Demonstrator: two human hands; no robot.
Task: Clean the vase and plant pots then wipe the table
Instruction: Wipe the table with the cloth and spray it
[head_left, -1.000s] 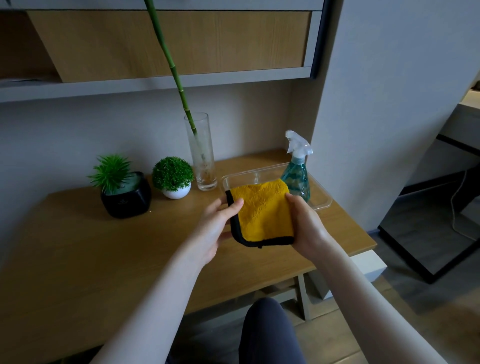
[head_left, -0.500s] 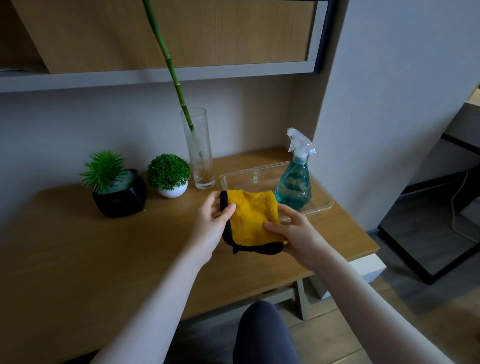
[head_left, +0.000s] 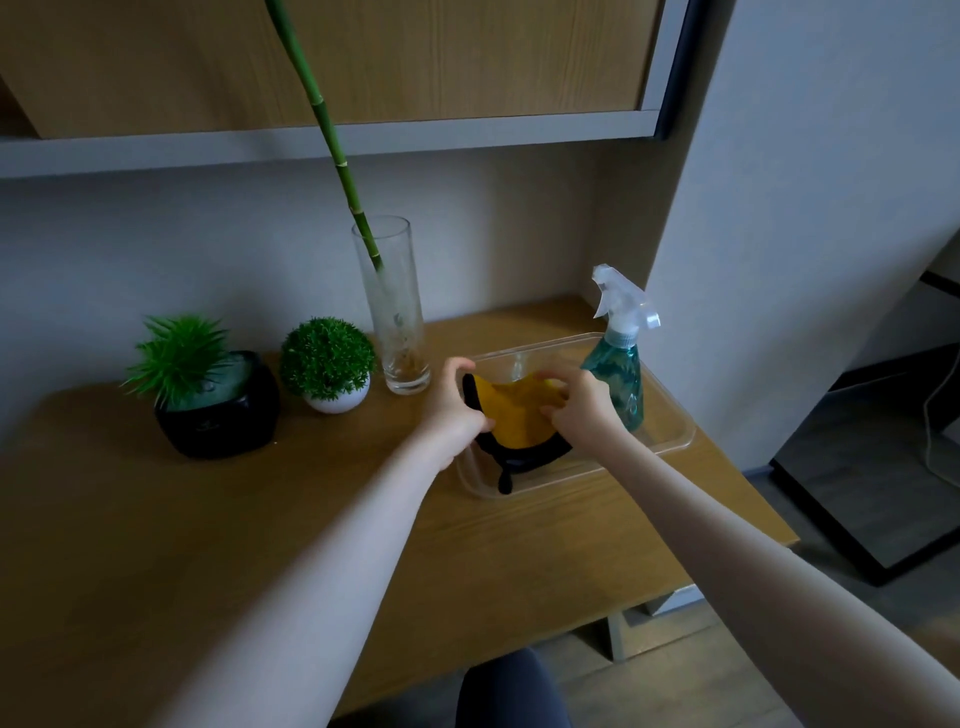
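Hands meet over a clear plastic tray (head_left: 670, 447) at the right of the wooden table (head_left: 208, 519). The left hand (head_left: 457, 405) and the right hand (head_left: 579, 402) each pinch an edge of a yellow cloth (head_left: 519, 421) with black trim, its lower part sagging into the tray. A teal spray bottle (head_left: 618, 374) stands in the tray just beside the right hand. Left of the tray stand a tall glass vase (head_left: 395, 312) holding a bamboo stalk (head_left: 332, 135), a white plant pot (head_left: 337, 400) and a black plant pot (head_left: 218, 421).

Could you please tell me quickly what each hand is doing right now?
Left hand: holding the yellow microfibre cloth with black trim.
Right hand: pinching the same cloth.
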